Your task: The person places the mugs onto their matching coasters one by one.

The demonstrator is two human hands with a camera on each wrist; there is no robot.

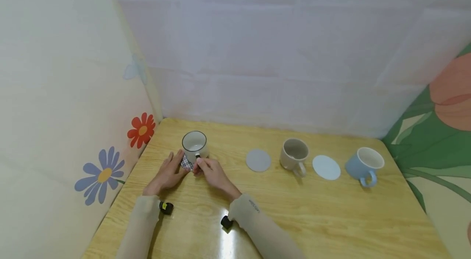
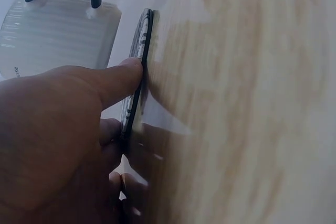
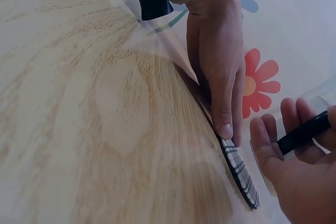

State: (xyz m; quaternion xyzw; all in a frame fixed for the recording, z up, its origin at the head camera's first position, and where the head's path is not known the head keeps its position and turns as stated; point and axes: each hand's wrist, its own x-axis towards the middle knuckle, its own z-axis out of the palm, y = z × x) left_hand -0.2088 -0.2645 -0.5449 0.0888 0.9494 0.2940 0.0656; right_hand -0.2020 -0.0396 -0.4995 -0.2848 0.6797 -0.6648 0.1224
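A white enamel-style mug (image 1: pixel 194 143) with a dark rim is at the left of the table. My right hand (image 1: pixel 213 174) grips its black handle (image 3: pixel 304 134). Below and partly behind the mug lies a round plaid coaster (image 1: pixel 185 162) with a dark edge. The left wrist view shows a narrow gap between the mug's base and the coaster. With fingers extended, my left hand (image 1: pixel 168 173) rests at the coaster's left side, its thumb (image 2: pixel 123 78) touching the near edge. The mug hides part of the coaster.
Rightward along the wooden table (image 1: pixel 312 218) are a grey round coaster (image 1: pixel 258 160), a beige mug (image 1: pixel 294 153), a pale round coaster (image 1: pixel 326 167) and a blue mug (image 1: pixel 359 166). A white cloth wall (image 1: pixel 276 46) stands behind, and a flowered wall (image 1: pixel 73 108) borders the left.
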